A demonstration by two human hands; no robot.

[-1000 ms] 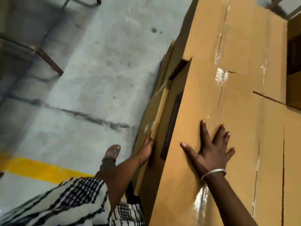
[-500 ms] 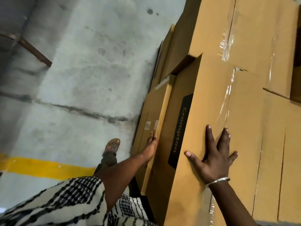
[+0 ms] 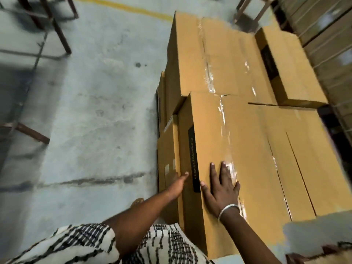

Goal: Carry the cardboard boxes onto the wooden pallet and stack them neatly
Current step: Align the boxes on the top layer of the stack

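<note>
Down at six o'clock a black-and-white patterned garment [image 3: 80,242] fills the bottom edge, both arms reaching out from it. The right hand [image 3: 222,189], silver bangle [image 3: 228,208] on its wrist, lies flat with fingers spread on top of the nearest cardboard box [image 3: 238,168], at its near left corner, released and gripping nothing. The left hand [image 3: 178,184] reaches to the box's side face, straight fingers touching it beside the black label [image 3: 193,161], also grasping nothing. That box sits atop the cardboard stack, butted against a second taped box [image 3: 215,58] toward twelve o'clock. At one o'clock a smaller carton [image 3: 291,69] rests on top. Over at nine to eleven o'clock, grey concrete floor [image 3: 95,111] with metal frame legs [image 3: 57,29], and a yellow line [image 3: 123,7] beyond.
</note>
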